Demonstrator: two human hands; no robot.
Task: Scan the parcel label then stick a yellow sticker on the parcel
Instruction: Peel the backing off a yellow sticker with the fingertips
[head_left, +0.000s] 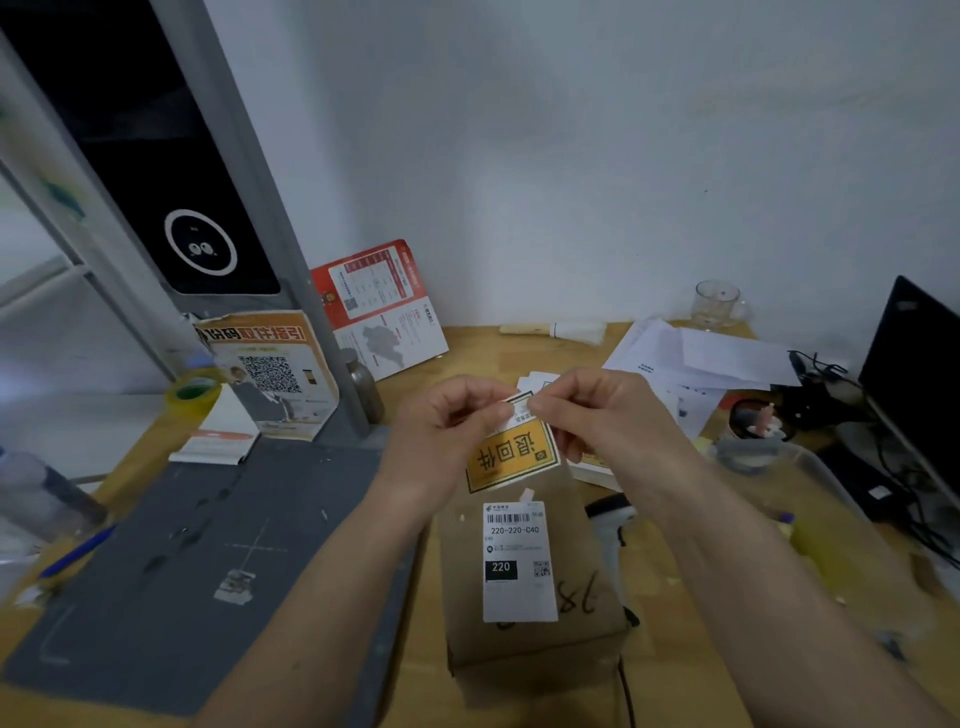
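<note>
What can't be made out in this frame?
- Scanner, head view: mostly hidden behind the parcel and right forearm.
- Sticker: top edge covered by the left hand and right hand; whether its backing is off is unclear.
- Label: small print too small to read.
- Monitor: cut off by the right edge.

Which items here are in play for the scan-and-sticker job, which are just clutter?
In play:
yellow sticker, pinched at its top by left hand and right hand
parcel
parcel label
scanner

Clutter:
glass mug
tape roll
blue pen
loose papers
</note>
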